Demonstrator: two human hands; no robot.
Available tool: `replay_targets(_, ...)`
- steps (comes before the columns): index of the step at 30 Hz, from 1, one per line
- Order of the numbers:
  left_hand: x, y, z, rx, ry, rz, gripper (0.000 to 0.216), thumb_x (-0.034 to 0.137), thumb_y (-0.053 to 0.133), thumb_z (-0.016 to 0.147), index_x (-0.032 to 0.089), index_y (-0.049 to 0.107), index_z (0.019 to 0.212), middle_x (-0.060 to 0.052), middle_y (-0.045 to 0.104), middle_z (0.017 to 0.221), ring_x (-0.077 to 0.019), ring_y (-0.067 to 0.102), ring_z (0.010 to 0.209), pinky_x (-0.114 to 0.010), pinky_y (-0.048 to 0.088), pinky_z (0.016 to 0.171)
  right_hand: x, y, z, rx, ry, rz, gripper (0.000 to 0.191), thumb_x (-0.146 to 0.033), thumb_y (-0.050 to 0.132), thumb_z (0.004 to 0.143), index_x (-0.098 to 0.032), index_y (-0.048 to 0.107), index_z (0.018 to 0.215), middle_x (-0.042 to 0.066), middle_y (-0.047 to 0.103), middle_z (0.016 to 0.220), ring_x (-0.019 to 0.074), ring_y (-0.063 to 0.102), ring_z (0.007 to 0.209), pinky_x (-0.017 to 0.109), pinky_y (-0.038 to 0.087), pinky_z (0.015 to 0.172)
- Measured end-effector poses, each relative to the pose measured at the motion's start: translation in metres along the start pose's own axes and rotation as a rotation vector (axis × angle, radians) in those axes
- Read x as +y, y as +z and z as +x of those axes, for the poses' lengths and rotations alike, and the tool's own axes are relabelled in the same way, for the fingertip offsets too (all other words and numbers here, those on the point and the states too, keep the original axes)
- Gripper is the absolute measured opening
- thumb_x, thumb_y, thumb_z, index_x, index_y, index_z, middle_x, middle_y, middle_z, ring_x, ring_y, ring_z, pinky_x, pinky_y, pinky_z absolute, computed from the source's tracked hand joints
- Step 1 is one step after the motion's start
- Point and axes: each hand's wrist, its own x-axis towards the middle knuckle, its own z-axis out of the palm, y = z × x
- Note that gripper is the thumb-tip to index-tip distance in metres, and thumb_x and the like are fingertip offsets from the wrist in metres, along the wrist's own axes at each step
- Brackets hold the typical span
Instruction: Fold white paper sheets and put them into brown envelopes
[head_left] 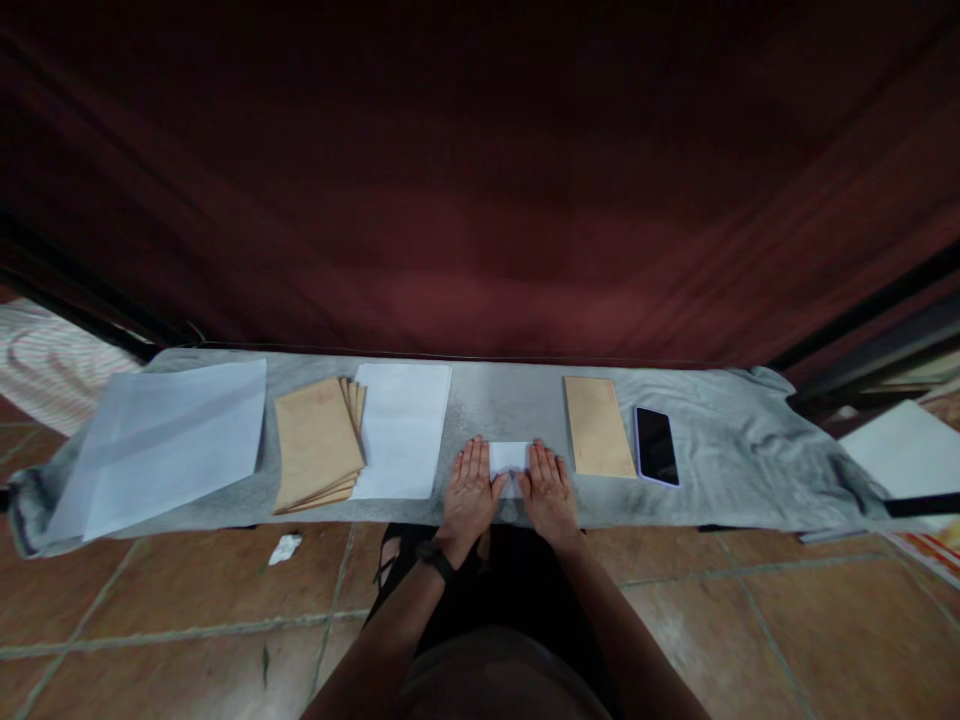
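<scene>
Grey-draped, the desk (510, 395) runs across in front of you. At the far left, a striped cloth (52, 360) is cut off by the edge of the view. Next come large white sheets (180, 430); you cannot tell how many. A fanned stack of brown kraft envelopes (319, 440) follows, the lower ones mostly hidden and the red print on the top one too small to read. It covers part of the left side of a white paper pile (405, 430).

Your left hand (469, 497), with a dark wristband (436, 560), lies flat just right of that pile, its fingers straight and close together. The small white paper (509, 455) is on the desk directly between your two hands, its side edges at or under them, so its full width is hard to make out. Your thumbs angle in over its nearer part. Your right hand (551, 497) mirrors the left, flat with fingers extended, pinching nothing.

Just right of it lies a single kraft envelope (598, 425), then a smartphone (657, 445) with a dark screen. At the far right, a pale flat item (907, 450) is partly out of view.
</scene>
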Motion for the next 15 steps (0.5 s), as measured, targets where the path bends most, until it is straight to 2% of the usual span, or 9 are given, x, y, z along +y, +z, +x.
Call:
replay_targets(7,-0.002,-0.003,0.000,-0.007,-0.029,0.021,0.060,0.037,0.032,0.103,0.003,0.035,0.153,-0.019,0.035,0.159,-0.0283,0.027,0.151,-0.048,0.029,0.122,0.013,-0.007,-0.015,0.021,0.051,-0.017,0.060,-0.035,0.034,0.106,-0.013,0.020,0.160,0.016,0.041,0.157,0.0277,0.038,0.145,0.048,0.027,0.120)
replay_targets(12,0.009,-0.006,0.004,-0.007,-0.047,0.025,0.057,0.030,0.033,0.102,0.001,0.037,0.151,-0.020,0.036,0.158,-0.0293,0.026,0.151,-0.051,0.025,0.123,0.012,-0.020,-0.036,-0.026,-0.013,0.010,0.057,-0.034,0.036,0.105,-0.016,0.028,0.158,0.012,0.042,0.157,0.0257,0.037,0.146,0.047,0.024,0.121)
replay_targets(15,0.025,-0.005,0.007,-0.037,0.103,-0.047,0.053,0.030,0.031,0.104,0.008,0.038,0.152,-0.014,0.038,0.159,-0.0247,0.027,0.151,-0.048,0.026,0.124,0.009,-0.026,-0.048,-0.056,-0.052,0.010,0.054,-0.028,0.039,0.104,-0.013,0.035,0.155,0.014,0.045,0.155,0.0262,0.038,0.146,0.048,0.022,0.122)
